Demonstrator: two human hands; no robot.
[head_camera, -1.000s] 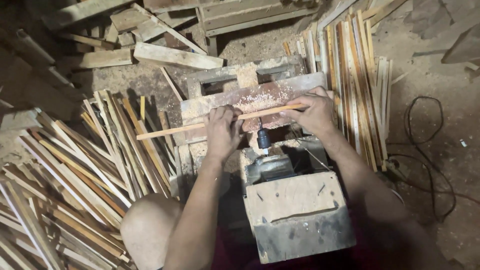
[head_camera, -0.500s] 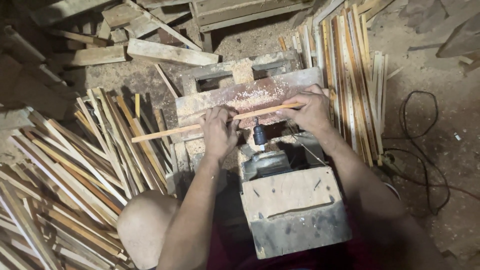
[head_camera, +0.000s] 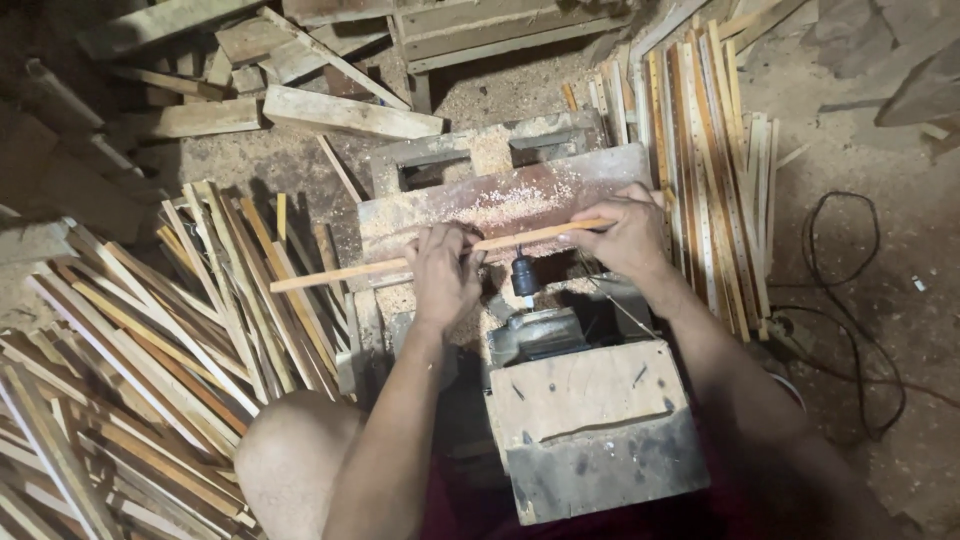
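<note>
Currently both hands pinch a thin wooden strip (head_camera: 440, 258), left hand (head_camera: 445, 272) at its middle, right hand (head_camera: 628, 235) at its 3 o'clock end, pressing it across the sawdust-covered plate (head_camera: 500, 205) above the spindle bit (head_camera: 524, 272); next move likely needs steady sideways feeding.

Pale tan wooden strip (head_camera: 440, 256), reddish-brown sawdust-speckled board (head_camera: 500, 200), grey machine housing (head_camera: 590, 430), black cable (head_camera: 850, 300), tan strip piles (head_camera: 150, 330).
</note>
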